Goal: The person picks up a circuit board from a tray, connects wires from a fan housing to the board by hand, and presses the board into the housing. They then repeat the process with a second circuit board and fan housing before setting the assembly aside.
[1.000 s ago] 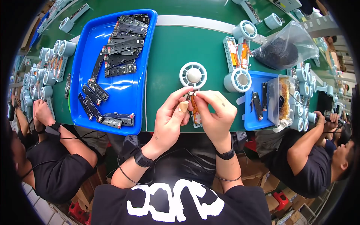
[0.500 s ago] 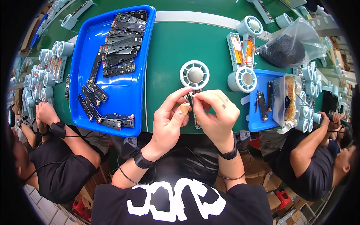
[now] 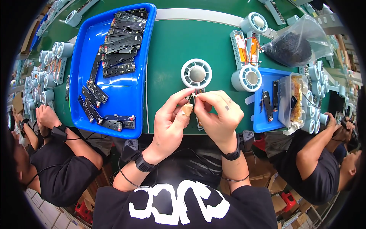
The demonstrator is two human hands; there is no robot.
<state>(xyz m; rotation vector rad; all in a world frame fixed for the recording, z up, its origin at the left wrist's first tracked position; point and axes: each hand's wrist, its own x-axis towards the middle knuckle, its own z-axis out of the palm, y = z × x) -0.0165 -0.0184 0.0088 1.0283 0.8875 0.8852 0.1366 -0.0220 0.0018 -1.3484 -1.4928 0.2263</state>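
In front of me a handheld fan (image 3: 196,74) lies on the green table, its round light-blue head pointing away and its handle mostly hidden under my hands. Just below that head, my left hand (image 3: 170,121) and my right hand (image 3: 219,113) meet fingertip to fingertip. Both are closed in a pinch on a small white wire connector (image 3: 193,95); thin wires run by it, largely covered by my fingers. A tan wrap (image 3: 187,109) covers my left thumb tip.
To the left, a blue tray (image 3: 142,76) holds several black circuit boards (image 3: 121,44). On the right are two more fans (image 3: 251,78) with orange batteries, a smaller blue tray (image 3: 260,125) and a clear bag (image 3: 293,47) of dark pieces. Co-workers sit on both sides.
My hands keep their pinch at nearly the same spot, with only slight finger movement. The fan and trays appear shifted slightly in the picture.
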